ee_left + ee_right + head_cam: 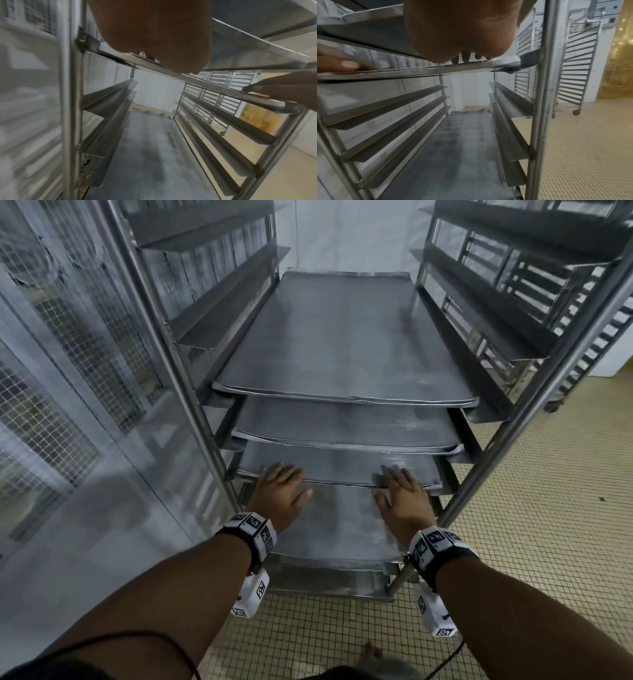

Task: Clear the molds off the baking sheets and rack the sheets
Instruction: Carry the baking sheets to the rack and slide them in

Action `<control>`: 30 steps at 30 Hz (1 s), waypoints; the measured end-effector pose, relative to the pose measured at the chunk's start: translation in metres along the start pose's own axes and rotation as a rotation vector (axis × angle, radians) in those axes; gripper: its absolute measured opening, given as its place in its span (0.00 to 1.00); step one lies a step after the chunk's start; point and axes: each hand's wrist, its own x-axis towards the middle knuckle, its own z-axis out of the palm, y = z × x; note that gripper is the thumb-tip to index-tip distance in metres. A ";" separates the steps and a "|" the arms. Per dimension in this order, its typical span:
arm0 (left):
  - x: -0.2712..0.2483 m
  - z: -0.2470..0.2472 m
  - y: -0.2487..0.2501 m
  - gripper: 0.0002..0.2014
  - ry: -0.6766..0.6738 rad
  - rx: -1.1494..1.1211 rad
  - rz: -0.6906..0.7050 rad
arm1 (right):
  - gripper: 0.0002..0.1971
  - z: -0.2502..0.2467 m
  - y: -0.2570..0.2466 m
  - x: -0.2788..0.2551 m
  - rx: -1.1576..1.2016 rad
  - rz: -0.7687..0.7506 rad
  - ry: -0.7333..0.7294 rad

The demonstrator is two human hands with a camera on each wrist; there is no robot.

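Several flat grey baking sheets sit in a steel rack (191, 392), and no molds are in view. My left hand (291, 481) and right hand (394, 481) lie on the front edge of the third sheet down (342, 467). The fingers are stretched over its top, with the thumbs along its rim. From below, the left palm (154, 33) and right palm (462, 33) hide most of the fingers above that rim (214, 86) (436, 70). A lower sheet (335, 529) sticks out further under my palms.
Empty angle runners (222, 302) line the rack above the top sheet and between the lower sheets. A second wheeled rack (582, 302) stands to the right. A wire-mesh panel (68, 354) runs close along the left. The floor (548, 508) is small yellow tile.
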 end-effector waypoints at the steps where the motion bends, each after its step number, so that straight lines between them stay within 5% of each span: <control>1: -0.005 -0.007 -0.004 0.38 0.024 -0.041 -0.027 | 0.27 -0.004 0.002 -0.006 0.009 0.022 0.054; 6: -0.029 -0.049 -0.033 0.32 0.271 -0.070 -0.196 | 0.22 -0.044 0.018 -0.037 0.090 0.280 0.399; 9: -0.029 -0.095 -0.045 0.30 0.476 -0.108 -0.380 | 0.29 -0.083 0.035 -0.041 0.254 0.477 0.651; 12: -0.017 -0.152 -0.045 0.38 0.683 -0.264 -0.496 | 0.36 -0.136 0.037 -0.032 0.285 0.569 0.843; 18: 0.047 -0.286 -0.042 0.45 0.888 -0.494 -0.276 | 0.37 -0.274 0.013 0.005 0.186 0.362 1.049; 23: 0.087 -0.386 -0.008 0.38 0.986 -0.568 -0.160 | 0.34 -0.383 -0.026 0.036 0.295 0.164 1.249; 30: 0.097 -0.413 0.009 0.30 1.101 -0.527 -0.231 | 0.25 -0.405 -0.049 0.040 0.489 0.129 1.269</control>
